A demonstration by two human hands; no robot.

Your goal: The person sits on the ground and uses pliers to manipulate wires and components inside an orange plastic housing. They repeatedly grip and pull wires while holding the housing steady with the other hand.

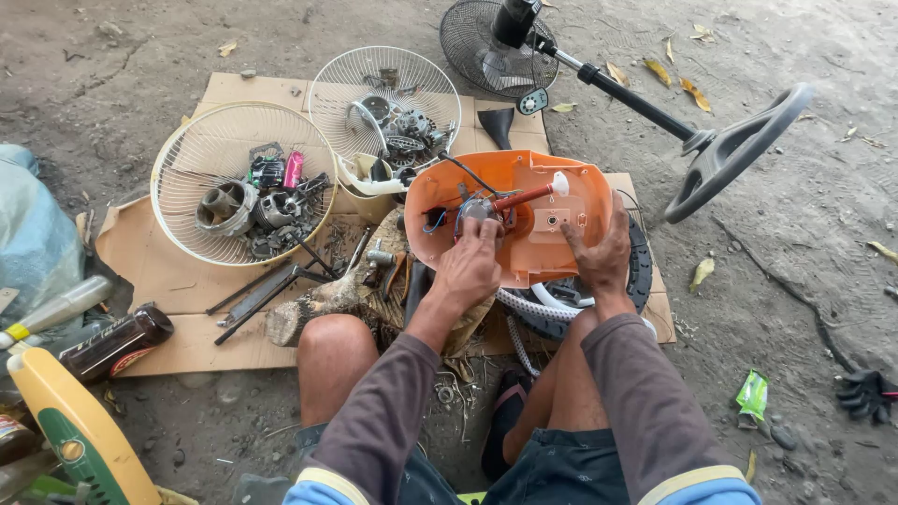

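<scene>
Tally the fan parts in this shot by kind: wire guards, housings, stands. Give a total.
Round wire fan guards: 3, namely a cream guard, a white guard and a dark guard
Orange plastic fan housing, under the left hand and right hand: 1
Black fan stand with ring base: 1
Total: 5

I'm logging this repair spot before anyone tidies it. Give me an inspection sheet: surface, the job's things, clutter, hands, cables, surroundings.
Surface: flattened cardboard on bare dirt ground.
Job's things: orange housing lying open side up, with a motor part and a red-handled screwdriver inside it.
Clutter: two white fan grilles used as trays for metal parts; brown bottle; metal bars.
Hands: left hand on the motor part; right hand gripping the housing edge.
Cables: blue wire and a black wire in the housing.
Surroundings: black standing fan lying on its side, dry leaves, black glove.
</scene>
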